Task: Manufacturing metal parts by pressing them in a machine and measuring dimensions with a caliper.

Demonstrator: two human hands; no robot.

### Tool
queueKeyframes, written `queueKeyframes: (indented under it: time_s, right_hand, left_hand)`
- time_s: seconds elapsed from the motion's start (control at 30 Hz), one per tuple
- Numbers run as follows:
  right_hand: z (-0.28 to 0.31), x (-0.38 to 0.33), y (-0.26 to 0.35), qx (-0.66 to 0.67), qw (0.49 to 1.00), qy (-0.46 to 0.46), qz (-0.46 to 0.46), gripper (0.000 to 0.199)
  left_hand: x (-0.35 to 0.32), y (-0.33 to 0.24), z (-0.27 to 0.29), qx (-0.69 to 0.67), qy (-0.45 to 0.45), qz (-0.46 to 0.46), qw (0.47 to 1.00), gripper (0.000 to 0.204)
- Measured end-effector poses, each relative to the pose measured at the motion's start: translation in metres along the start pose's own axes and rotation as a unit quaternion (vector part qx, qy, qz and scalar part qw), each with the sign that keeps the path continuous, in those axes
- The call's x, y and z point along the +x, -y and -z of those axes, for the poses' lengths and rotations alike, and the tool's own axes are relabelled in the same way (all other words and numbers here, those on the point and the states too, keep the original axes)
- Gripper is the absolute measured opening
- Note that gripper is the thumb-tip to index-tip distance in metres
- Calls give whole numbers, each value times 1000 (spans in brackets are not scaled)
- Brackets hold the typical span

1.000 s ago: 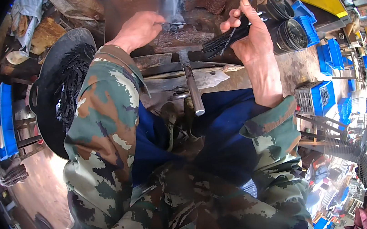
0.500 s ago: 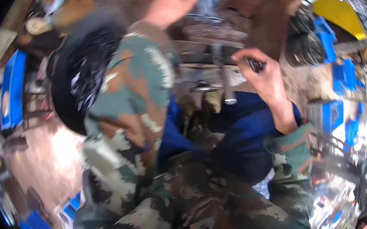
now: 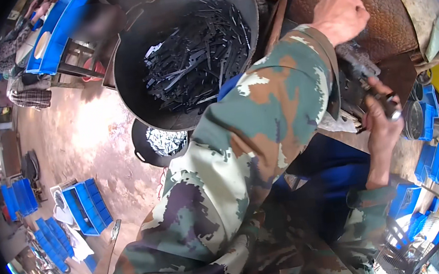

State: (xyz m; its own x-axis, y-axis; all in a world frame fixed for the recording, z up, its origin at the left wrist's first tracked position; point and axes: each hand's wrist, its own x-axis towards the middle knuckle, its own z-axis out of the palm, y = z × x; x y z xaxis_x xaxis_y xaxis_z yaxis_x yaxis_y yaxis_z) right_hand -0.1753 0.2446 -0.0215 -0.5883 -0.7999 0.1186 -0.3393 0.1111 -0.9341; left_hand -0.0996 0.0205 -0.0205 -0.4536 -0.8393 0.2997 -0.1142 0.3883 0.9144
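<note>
At one o'clock the left hand (image 3: pixel 340 16) is a closed fist on the brown table (image 3: pixel 378 2); right hand (image 3: pixel 382 120), at three o'clock, has its fingers clamped around a dark metal piece (image 3: pixel 391 110); the black pan of metal strips (image 3: pixel 187 53) sits at eleven.

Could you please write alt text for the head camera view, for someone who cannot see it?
A person in a camouflage jacket closes the left hand into a fist by a worn brown pad, while the right hand grips a small dark part. A large dark pan of black metal strips sits to their left.
</note>
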Motion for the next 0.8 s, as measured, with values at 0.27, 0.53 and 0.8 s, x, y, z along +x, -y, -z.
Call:
queueKeyframes:
  time_s: [0.27, 0.53, 0.8]
  right_hand:
    - [-16, 120, 22, 114, 992, -46, 2, 23]
    - [-2, 206, -7, 136, 990, -44, 0, 20]
    - [-23, 210, -12, 173, 977, -110, 58, 13]
  left_hand:
    - [-9, 4, -4, -24, -43, -62, 997, 18]
    - [-7, -5, -29, -58, -16, -49, 997, 19]
    - [1, 11, -30, -12, 40, -89, 995, 28]
